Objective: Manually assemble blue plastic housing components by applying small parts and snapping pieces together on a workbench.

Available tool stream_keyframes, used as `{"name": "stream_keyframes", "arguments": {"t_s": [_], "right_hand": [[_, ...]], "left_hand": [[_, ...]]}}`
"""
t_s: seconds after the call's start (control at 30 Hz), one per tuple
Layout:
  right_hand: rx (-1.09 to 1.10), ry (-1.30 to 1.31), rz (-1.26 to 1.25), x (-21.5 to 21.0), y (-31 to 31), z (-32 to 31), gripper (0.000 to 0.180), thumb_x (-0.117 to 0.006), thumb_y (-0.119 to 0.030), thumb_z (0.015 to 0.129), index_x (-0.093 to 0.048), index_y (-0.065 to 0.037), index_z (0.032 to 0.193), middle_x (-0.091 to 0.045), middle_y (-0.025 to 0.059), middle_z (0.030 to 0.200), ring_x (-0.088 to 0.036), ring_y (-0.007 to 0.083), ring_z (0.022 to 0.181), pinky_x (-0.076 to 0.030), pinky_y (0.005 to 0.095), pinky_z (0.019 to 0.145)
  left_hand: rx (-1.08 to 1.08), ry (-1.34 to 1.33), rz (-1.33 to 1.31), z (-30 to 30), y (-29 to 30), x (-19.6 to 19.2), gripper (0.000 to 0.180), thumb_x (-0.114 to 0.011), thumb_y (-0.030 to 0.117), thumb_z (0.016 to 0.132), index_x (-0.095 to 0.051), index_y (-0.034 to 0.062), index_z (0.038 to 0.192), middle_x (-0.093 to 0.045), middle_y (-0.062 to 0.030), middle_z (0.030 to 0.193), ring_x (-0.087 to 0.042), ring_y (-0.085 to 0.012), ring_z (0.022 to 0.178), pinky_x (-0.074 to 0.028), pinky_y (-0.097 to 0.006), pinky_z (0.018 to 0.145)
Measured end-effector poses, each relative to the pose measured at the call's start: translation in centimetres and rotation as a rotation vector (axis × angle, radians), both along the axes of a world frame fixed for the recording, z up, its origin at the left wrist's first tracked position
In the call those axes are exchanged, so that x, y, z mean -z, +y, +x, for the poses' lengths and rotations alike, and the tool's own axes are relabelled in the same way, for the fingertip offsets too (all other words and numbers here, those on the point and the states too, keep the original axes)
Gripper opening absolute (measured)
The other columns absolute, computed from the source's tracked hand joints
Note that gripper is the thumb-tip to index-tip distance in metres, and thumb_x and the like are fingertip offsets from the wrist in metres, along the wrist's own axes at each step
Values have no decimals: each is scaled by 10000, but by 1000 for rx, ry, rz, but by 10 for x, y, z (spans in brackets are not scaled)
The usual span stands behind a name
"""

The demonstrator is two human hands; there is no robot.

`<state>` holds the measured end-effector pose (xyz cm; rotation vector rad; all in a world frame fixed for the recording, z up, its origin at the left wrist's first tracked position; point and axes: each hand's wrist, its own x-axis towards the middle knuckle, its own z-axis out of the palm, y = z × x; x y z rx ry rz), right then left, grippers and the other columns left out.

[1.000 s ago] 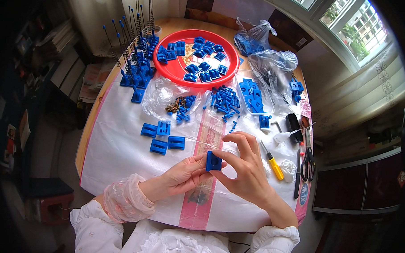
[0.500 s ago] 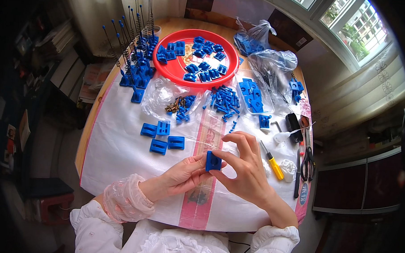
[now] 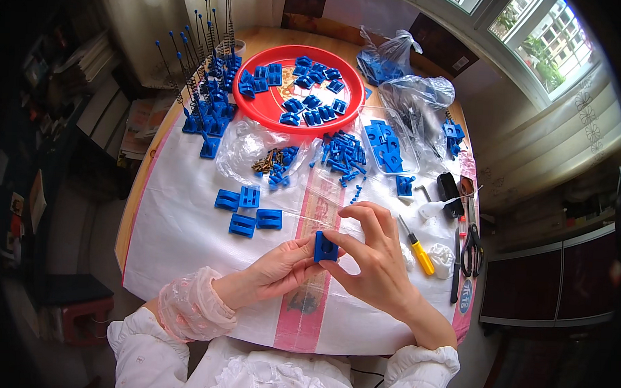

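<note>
A head-worn fisheye camera, the left of a pair, looks down from close above the near edge of the tabletop (image 3: 268, 37), facing its far edge, with both side edges in frame.

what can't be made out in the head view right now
All in the head view:
Left hand: some fingertips, hidden behind the blue block
Blue block's far face: turned away from the camera
Plastic bag: contents, obscured by crumpled plastic
Brass-coloured pieces: too small to identify
</note>
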<state>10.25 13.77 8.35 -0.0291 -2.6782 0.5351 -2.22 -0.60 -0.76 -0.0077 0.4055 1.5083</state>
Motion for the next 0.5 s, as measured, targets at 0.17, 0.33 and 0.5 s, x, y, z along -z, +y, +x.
{"name": "stream_keyframes", "arguments": {"t_s": [0.17, 0.33, 0.5], "right_hand": [[1, -8, 18, -1, -2, 0, 407, -808, -174, 661, -666, -93, 1034, -526, 119, 1225, -448, 322, 1207, -373, 452, 888], [10, -12, 43, -3, -2, 3, 400, -806, -162, 660, -667, -92, 1028, -526, 121, 1230, -443, 323, 1224, -376, 450, 896], [4, -12, 32, -1, -3, 4, 399, -809, -146, 649, -669, -90, 1018, -527, 119, 1231, -444, 323, 1221, -380, 448, 893]], "left_hand": [[-6, 21, -19, 0, 0, 2, 336, -530, 128, 1003, -491, 25, 1321, -588, -131, 1246, -602, -184, 1163, -539, -252, 983], [3, 7, 5, 1, 2, 8, 328, -545, 155, 996, -510, 27, 1297, -599, -123, 1228, -617, -174, 1134, -547, -253, 969], [-7, 2, -18, 1, 0, 10, 326, -547, 168, 995, -513, 22, 1284, -600, -119, 1217, -621, -176, 1123, -548, -256, 970]]}}
